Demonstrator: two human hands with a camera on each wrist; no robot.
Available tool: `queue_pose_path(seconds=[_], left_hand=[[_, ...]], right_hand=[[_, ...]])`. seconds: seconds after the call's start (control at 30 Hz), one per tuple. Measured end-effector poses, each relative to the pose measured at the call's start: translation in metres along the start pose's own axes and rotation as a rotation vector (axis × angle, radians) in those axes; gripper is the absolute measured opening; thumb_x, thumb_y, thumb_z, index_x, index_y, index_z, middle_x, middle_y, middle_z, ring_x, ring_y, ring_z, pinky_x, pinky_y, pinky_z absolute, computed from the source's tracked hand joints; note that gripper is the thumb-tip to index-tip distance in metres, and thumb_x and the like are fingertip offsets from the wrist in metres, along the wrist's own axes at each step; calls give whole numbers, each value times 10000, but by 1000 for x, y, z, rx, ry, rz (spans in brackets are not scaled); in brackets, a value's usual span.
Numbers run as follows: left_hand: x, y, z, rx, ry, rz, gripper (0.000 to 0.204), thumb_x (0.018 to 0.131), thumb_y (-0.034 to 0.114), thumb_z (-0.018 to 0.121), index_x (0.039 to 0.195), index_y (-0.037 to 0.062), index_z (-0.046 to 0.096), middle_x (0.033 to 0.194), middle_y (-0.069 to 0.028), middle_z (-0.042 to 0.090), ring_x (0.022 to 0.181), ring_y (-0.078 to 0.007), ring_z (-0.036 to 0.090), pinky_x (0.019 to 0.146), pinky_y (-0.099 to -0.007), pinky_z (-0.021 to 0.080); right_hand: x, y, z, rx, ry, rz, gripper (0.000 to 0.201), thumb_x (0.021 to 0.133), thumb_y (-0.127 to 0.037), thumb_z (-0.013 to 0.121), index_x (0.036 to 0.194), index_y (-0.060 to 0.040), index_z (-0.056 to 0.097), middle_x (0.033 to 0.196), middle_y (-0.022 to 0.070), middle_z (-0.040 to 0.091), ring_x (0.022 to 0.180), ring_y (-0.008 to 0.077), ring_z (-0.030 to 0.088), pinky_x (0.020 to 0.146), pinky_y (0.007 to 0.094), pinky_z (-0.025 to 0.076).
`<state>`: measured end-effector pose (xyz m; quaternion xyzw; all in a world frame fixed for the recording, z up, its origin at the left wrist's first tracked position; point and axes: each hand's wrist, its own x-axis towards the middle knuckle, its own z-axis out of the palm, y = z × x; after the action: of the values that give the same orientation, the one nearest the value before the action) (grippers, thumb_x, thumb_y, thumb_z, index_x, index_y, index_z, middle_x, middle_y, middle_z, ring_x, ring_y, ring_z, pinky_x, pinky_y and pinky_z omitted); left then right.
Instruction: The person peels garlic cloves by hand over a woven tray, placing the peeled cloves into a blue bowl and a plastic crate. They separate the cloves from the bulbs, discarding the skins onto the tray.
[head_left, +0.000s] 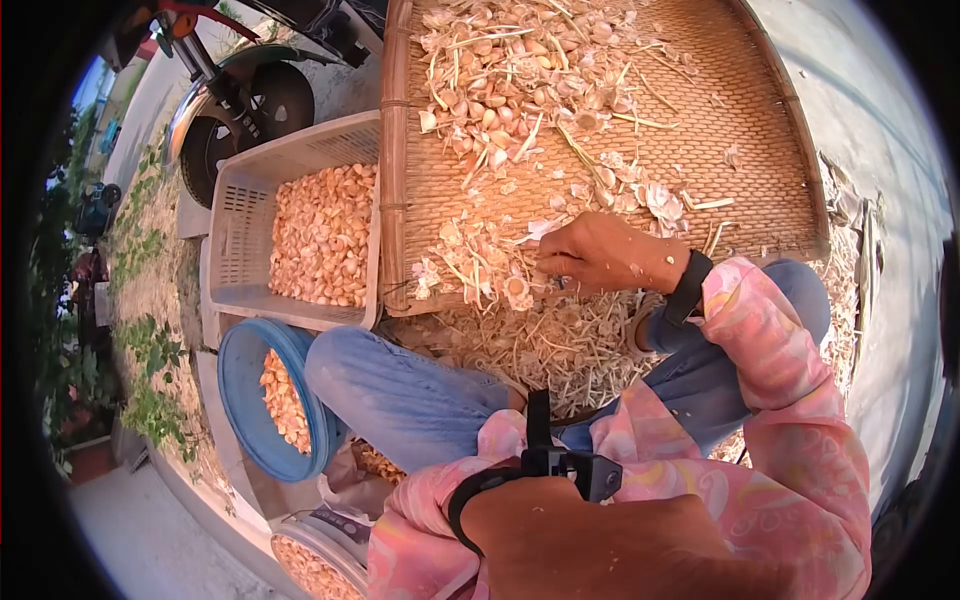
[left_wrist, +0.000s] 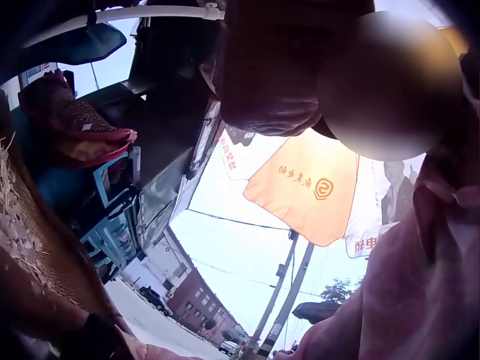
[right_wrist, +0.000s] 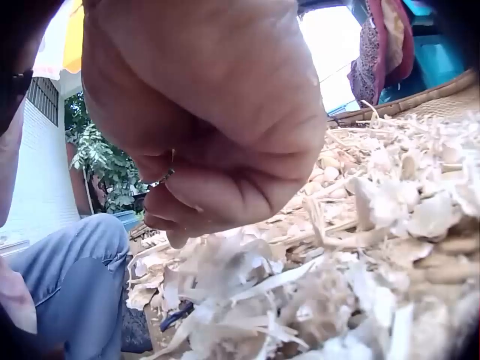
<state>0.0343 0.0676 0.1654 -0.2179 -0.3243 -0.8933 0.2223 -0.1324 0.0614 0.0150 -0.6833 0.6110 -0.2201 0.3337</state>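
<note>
We see the right hand (head_left: 603,252), fingers curled in, low over peels (head_left: 480,262) on the tray (head_left: 730,100). We cannot tell how the left hand (head_left: 610,535) holds its fingers.

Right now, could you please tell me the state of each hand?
Left hand: cannot be told from these views.
Right hand: closed, nothing visibly held.

Right arm (head_left: 790,350): elbow bent out to the side, forearm reaching forward
Right wrist (head_left: 673,272): nearly level with the hand
Right hand (head_left: 605,252): back upward, fingers (right_wrist: 232,195) curled in toward the palm
Left arm (head_left: 430,520): folded across the front of the torso
Left hand (head_left: 590,525): raised close to the head (its fingertips cannot be made out)
</note>
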Motion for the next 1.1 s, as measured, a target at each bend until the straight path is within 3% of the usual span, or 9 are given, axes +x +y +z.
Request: queue_pose_path(seconds=[0.1,0.17,0.5,0.53,0.67,0.77,0.93,0.97,1.1], left_hand=[[-3,-8,47,-474,11,0,219,917,119,524,955,-94,552,836,-137,614,657,-185,603,555,-251,470],[-4,-9,53,-528,53,-29,192,914,85,516,963,-97,556,836,-143,621,681,-199,621,561,-260,481],[4,-22,58,-435,46,85,215,918,59,498,1008,-131,542,854,-156,629,688,-203,637,565,-262,504],[4,-19,53,-316,81,103,227,923,76,492,1013,-127,536,838,-146,616,676,-190,619,558,-255,490],[-3,29,3,366,353,115,269,940,178,473,1031,-74,501,720,-67,518,599,-104,491,513,-212,384],[-18,84,-64,1042,631,105,242,962,180,439,1082,-26,485,720,-39,470,550,-57,387,447,-134,253],[-108,174,-217,2181,1064,-162,383,915,216,532,1183,-52,473,943,-96,555,725,-122,502,634,-231,424],[-117,183,-225,2145,1133,-263,370,919,197,522,1189,-50,469,960,-100,556,744,-120,507,649,-229,427],[-90,142,-199,965,1062,-300,319,925,117,495,1198,-47,470,973,-90,551,765,-102,497,671,-218,428]], right_hand=[[1,24,-21,-219,464,179,167,850,-195,539,842,-31,567,747,163,582,710,357,577,617,423,443],[-3,49,-31,-406,581,245,128,835,-164,548,863,-39,559,783,153,578,741,350,581,636,417,450],[-1,66,-25,-469,427,328,129,775,-110,593,877,-41,552,865,137,563,747,326,590,661,401,466],[2,67,-23,-463,440,329,124,789,-114,594,883,-42,554,854,116,569,738,301,599,650,389,471],[7,51,-40,743,494,410,105,887,-137,568,963,-65,562,845,-25,562,715,91,588,592,246,471],[5,49,-45,1313,477,206,128,895,-111,558,1012,-59,549,850,-7,569,721,94,599,575,199,475],[5,34,-45,1446,424,55,159,897,-122,567,1039,-55,543,897,20,601,776,105,619,648,191,504],[6,29,-45,1396,431,33,160,895,-120,570,1040,-56,545,898,20,603,776,103,617,652,194,502],[9,20,-41,1156,439,39,193,879,-116,594,1055,-52,547,903,15,600,767,83,588,668,206,483]])
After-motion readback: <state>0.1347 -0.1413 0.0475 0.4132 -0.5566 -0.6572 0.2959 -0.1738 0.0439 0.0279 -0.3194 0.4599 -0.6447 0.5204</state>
